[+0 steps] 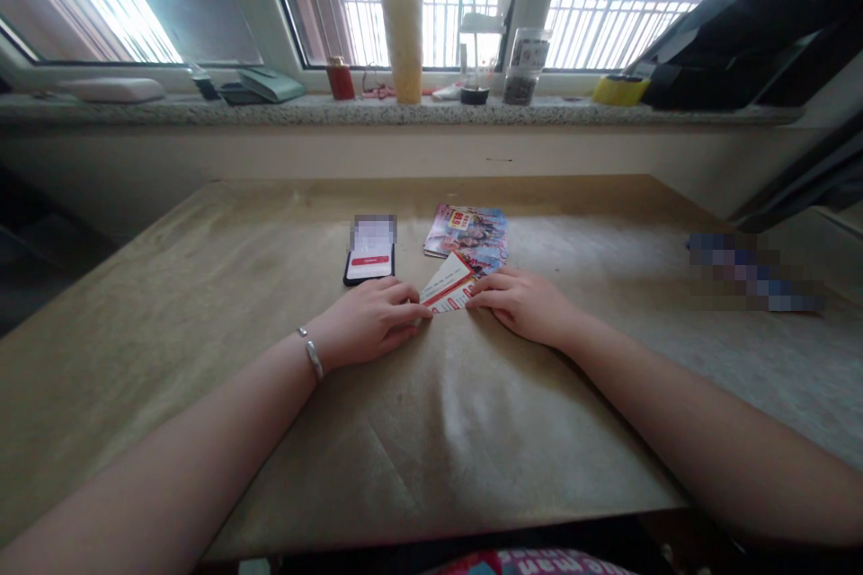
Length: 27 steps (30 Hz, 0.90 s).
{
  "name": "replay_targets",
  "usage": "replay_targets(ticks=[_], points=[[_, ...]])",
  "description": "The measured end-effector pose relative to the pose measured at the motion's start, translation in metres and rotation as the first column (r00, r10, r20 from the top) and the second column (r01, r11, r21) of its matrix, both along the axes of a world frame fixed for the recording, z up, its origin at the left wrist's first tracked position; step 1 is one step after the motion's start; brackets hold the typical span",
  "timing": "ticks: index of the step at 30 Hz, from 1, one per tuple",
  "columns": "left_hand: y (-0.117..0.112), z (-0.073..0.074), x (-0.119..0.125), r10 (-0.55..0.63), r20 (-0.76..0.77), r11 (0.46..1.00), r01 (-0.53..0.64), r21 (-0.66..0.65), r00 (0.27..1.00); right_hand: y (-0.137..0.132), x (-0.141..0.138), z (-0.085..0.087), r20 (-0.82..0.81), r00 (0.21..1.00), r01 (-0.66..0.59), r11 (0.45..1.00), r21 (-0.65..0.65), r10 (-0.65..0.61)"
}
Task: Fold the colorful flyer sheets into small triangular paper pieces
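Between my hands lies a small folded leaflet [448,282], white with red bands and print, bent into a pointed, roughly triangular shape. My left hand [370,316], with a silver bangle at the wrist, pinches its left corner. The fingers of my right hand [522,301] are closed on its right edge, and their tips hide part of it. Just beyond, a stack of colourful printed flyers [472,232] lies on the table, partly behind the leaflet's tip. A phone [370,262] with a lit screen and a red button lies beyond my left hand.
The table [270,243] has a tan, slightly wrinkled cover. At the right lies a blurred, bluish flat item [748,277]. Along the stone windowsill [270,113] stand a tall cup of yellow drink [401,36], a red jar [341,79], yellow tape [617,90] and a black bag [721,54].
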<state>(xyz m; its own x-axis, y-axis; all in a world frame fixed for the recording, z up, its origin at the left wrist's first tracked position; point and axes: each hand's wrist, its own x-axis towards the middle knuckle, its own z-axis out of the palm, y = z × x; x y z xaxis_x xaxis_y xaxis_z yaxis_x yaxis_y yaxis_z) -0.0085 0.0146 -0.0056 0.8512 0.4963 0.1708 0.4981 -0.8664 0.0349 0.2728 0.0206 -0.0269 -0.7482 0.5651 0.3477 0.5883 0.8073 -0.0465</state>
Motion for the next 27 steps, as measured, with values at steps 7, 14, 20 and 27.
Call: replay_targets(ticks=[7, 14, 20, 27], points=[[-0.001, 0.012, -0.008, -0.001, 0.042, 0.99, 0.007, -0.141, 0.999, 0.0, 0.001, 0.001, -0.013, 1.0, -0.007, 1.0, -0.022, 0.006], [0.004, 0.014, -0.016, 0.005, 0.055, 0.977, 0.007, -0.215, 0.998, 0.0, 0.001, 0.0, -0.016, 1.0, -0.003, 0.999, -0.041, 0.003], [0.011, 0.012, -0.026, -0.027, 0.119, 0.948, 0.063, -0.311, 0.993, 0.0, 0.002, -0.002, -0.016, 1.0, 0.005, 0.999, -0.042, -0.006], [0.013, 0.007, -0.026, 0.008, 0.17, 0.946, 0.048, -0.322, 0.985, 0.0, 0.002, -0.001, -0.017, 1.0, -0.01, 0.999, -0.045, 0.009]])
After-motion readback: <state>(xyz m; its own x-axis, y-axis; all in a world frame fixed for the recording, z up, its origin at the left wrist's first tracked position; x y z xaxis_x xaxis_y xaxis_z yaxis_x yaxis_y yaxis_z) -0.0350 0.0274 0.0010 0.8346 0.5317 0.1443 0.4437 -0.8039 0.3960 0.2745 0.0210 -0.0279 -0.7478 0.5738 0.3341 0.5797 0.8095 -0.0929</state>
